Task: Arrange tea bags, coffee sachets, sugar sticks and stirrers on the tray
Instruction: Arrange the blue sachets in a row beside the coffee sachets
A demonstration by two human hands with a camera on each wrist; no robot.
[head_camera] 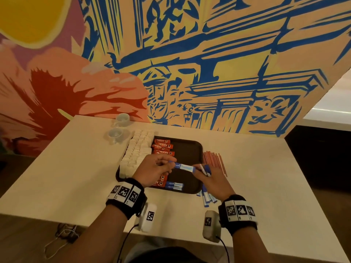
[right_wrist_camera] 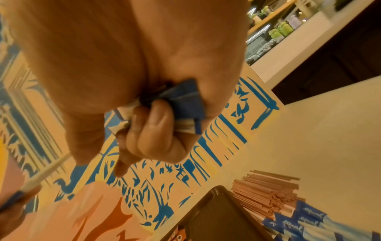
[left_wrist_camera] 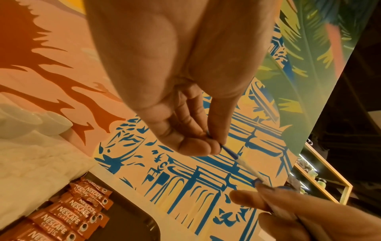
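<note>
Sugar stick (head_camera: 183, 166) spans both hands — left fingers (head_camera: 167, 164) pinch one end; right fingers (head_camera: 197, 168) the other.

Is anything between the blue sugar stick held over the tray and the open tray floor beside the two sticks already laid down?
Nothing visible does. The left hand pinches one end of the sugar stick, the right hand touches the other. The dark tray floor below looks bare, with the laid sticks at its near edge and the coffee sachets to its left.

L hand (head_camera: 152, 170) fingers pinched, R hand (head_camera: 210, 180) fisted, both wrists raised
</note>
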